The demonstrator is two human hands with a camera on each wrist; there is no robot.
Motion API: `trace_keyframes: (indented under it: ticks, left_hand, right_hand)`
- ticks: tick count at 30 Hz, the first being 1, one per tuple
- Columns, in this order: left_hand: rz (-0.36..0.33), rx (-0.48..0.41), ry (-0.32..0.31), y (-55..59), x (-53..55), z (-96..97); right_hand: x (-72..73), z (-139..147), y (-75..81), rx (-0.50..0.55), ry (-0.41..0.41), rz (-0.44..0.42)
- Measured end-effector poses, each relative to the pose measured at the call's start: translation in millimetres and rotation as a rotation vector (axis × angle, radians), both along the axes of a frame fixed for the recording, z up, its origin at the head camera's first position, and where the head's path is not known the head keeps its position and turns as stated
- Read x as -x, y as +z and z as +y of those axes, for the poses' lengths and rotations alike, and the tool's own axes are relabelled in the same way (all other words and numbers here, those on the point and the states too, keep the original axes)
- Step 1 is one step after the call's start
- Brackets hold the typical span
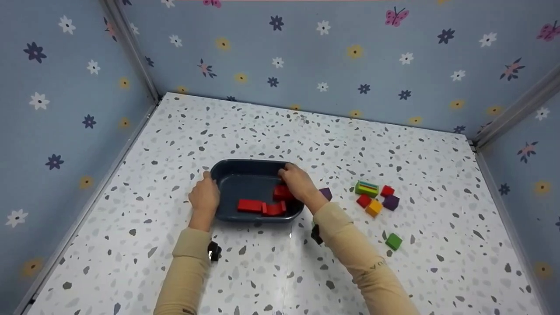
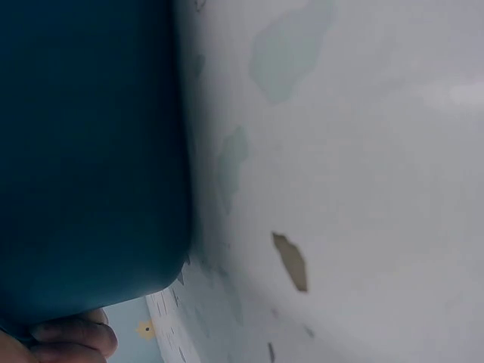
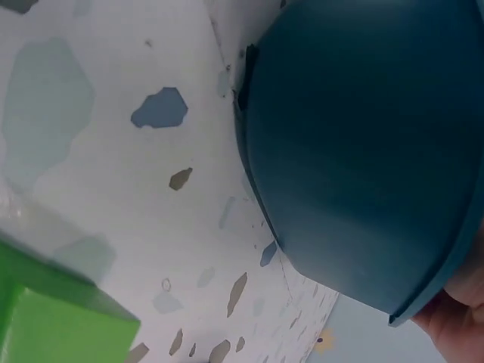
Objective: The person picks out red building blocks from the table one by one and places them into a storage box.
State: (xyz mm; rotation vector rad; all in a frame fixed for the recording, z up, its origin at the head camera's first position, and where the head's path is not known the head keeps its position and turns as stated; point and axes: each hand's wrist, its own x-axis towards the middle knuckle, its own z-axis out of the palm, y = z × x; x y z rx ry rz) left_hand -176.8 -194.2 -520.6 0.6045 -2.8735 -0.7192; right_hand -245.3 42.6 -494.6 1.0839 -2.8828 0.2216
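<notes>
A dark blue oblong basin (image 1: 238, 188) with rounded corners is between both hands. My left hand (image 1: 204, 194) grips its left end; in the left wrist view, fingers (image 2: 76, 340) curl at the edge of the basin (image 2: 91, 151). At the right end my right hand (image 1: 299, 181) holds the rim, thumb toward the inside. Inside lie a red rectangular block (image 1: 250, 205), a red block with a curved cut-out (image 1: 274, 209) and another red block (image 1: 281, 192), partly hidden by the right hand. The right wrist view shows the outer wall of the basin (image 3: 363, 151).
Right of the basin, a purple block (image 1: 326, 194) shows beside the right wrist. Farther right are a striped green block (image 1: 366, 188), an orange block (image 1: 374, 208), a purple block (image 1: 391, 202) and two small red ones. A green block (image 1: 393, 241) lies nearer. Flower-patterned walls surround the speckled table (image 1: 262, 271).
</notes>
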Motion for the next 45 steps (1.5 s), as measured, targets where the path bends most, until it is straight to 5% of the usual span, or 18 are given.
trace_keyframes:
  ticks: [32, 45]
  left_hand:
    - [0.018, 0.013, 0.013, 0.7, -1.6, 0.9]
    - [0.015, 0.018, -0.002, 0.3, -1.4, -0.2]
  right_hand:
    - [1.0, -7.4, -4.4, -0.201, 0.025, -0.077]
    - [-0.5, -5.8, -1.5, -0.194, 0.041, -0.107]
